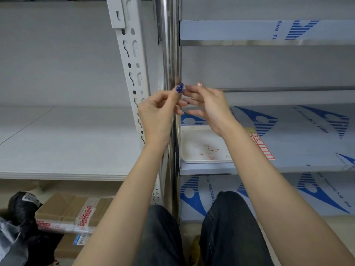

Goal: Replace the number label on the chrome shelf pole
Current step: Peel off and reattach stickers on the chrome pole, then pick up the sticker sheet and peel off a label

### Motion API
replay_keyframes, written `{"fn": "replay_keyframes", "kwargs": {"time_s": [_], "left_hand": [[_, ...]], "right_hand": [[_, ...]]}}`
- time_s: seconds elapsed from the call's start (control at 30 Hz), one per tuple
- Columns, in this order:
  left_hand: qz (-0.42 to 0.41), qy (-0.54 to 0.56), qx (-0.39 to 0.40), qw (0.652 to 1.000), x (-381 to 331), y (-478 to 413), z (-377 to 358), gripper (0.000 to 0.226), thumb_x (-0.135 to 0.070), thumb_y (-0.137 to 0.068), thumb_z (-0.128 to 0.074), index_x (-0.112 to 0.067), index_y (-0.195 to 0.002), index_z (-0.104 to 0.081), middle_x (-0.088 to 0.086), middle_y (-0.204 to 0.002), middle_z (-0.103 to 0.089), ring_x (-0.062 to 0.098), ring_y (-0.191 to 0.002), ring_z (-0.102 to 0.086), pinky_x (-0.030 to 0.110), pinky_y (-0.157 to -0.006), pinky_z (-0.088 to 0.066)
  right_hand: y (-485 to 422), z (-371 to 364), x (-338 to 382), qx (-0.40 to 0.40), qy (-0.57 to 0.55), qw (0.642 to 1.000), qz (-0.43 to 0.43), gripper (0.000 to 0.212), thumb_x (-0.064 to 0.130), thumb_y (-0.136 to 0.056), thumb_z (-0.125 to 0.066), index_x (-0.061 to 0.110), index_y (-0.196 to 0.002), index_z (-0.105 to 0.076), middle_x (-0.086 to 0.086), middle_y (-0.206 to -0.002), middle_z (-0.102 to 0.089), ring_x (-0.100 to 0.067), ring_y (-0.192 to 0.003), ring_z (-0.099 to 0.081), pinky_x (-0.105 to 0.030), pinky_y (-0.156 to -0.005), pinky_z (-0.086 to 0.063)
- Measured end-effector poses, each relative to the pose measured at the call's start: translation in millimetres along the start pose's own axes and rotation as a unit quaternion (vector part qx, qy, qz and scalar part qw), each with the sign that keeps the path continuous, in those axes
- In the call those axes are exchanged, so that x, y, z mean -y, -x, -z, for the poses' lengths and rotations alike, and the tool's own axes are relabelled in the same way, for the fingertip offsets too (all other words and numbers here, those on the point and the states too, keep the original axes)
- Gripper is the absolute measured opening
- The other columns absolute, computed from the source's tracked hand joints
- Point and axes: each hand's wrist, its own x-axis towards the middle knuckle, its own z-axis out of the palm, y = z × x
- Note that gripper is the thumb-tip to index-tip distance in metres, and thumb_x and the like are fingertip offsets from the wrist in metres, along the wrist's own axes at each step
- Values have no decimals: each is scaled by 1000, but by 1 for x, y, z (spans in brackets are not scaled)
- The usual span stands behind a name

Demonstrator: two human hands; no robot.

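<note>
2 racks meet in the middle. A shiny chrome pole (169,54) stands straight up there. A white post (132,60) with slots stands just beside it on the left, with a thin gap between them. Left of the post, a white shelf board (67,143) runs wide and flat, with lots of room above it. On the right, a silver shelf (307,146) has a straight front edge. Another shelf edge (230,29) sits higher up, so the room between them is tall. A white tray (194,135) lies on the silver shelf, close to the pole, with tiny red scraps in it.

The silver shelves wear a film with blue shapes and the words "PE Protective Film" (the top edge shows only "tive Fi"). A sheet of red labels (262,148) lies at the tray's right side, its print too small to read. A cardboard box (63,208) on the floor has tape with red print I cannot read.

The left hand (155,114) is curled and seems to pinch a small blue label (179,87) at its fingertips. The label has white marks, too small to read, and it sits right at the pole's right edge. The right hand (211,106) is just beside it, with its fingers loose and spread and its tips pointing at the label. I cannot tell if they touch it
</note>
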Motion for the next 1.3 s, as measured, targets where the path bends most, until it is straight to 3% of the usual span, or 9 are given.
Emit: {"fn": "replay_keyframes", "kwargs": {"time_s": [0.1, 0.2, 0.3, 0.43, 0.6, 0.77, 0.87, 1.13, 1.3], "left_hand": [[-3, -45, 95, 994, 8, 16, -14, 28, -13, -94, -56, -3, -70, -68, 1, -51, -63, 11, -41, -55, 20, -47, -47], [16, -126, 144, 981, 25, 25, -24, 34, -19, -95, -54, -6, -66, -67, 2, -50, -62, 10, -40, -55, 16, -51, -46], [13, -219, 209, 953, 44, 28, -31, 19, -12, -95, -52, -14, -96, -70, -2, -76, -71, 6, -48, -63, 12, -64, -49], [64, -247, 291, 922, 62, 34, -39, 40, -3, -90, -56, -15, -129, -54, -6, -97, -65, -1, -52, -63, 9, -69, -51], [148, -236, 294, 914, 83, 48, -53, 17, -11, -95, -52, -5, -100, -66, 5, -88, -74, 3, -49, -61, 13, -61, -51], [158, -233, 326, 902, 106, 63, -59, 42, 8, -90, -44, -11, -126, -51, -3, -107, -63, 7, -64, -66, 5, -62, -45], [172, -221, 311, 908, 111, 71, -59, 32, -7, -92, -54, -17, -123, -52, -9, -98, -64, 2, -63, -65, 7, -61, -46], [206, -195, 307, 909, 112, 72, -56, 25, -2, -91, -53, -17, -110, -59, -5, -81, -70, 7, -62, -64, 7, -57, -43], [215, -175, 311, 909, 111, 78, -60, 27, 0, -91, -51, -17, -112, -57, -4, -83, -70, 4, -60, -63, 5, -51, -39]], "right_hand": [[7, 14, -8, -13, 5, 1000, -10, 34, 29, -102, -38, 9, -110, -65, -4, -100, -71, -10, -87, -69, -26, -65, -56], [15, 30, -18, -24, 23, 999, -29, 34, 26, -102, -38, 8, -108, -66, -6, -99, -71, -9, -83, -68, -26, -66, -57], [21, 51, -30, -33, 54, 997, -36, 33, 25, -102, -38, 10, -106, -67, -3, -95, -71, -7, -80, -68, -25, -69, -58], [22, 82, -46, -59, 83, 993, -67, 30, 27, -102, -39, 15, -104, -67, -5, -104, -72, -16, -96, -69, -36, -81, -57], [21, 121, -69, -127, 62, 986, -94, 27, 23, -101, -42, 14, -101, -67, -6, -104, -71, -18, -95, -68, -35, -81, -57], [12, 163, -108, -232, 145, 953, -130, 19, 19, -96, -51, 15, -100, -69, -4, -102, -72, -14, -89, -68, -32, -82, -56], [12, 181, -131, -265, 293, 906, -153, 27, 13, -95, -52, 8, -118, -63, -3, -112, -67, -18, -98, -63, -20, -83, -48], [-7, 206, -166, -193, 535, 764, -304, 71, 55, -84, -60, 4, -129, -41, -17, -135, -47, -36, -125, -41, -44, -102, -34], [1, 217, -174, -223, 492, 797, -270, 53, 39, -82, -71, 8, -119, -50, -14, -122, -60, -33, -115, -53, -44, -98, -41]]}}
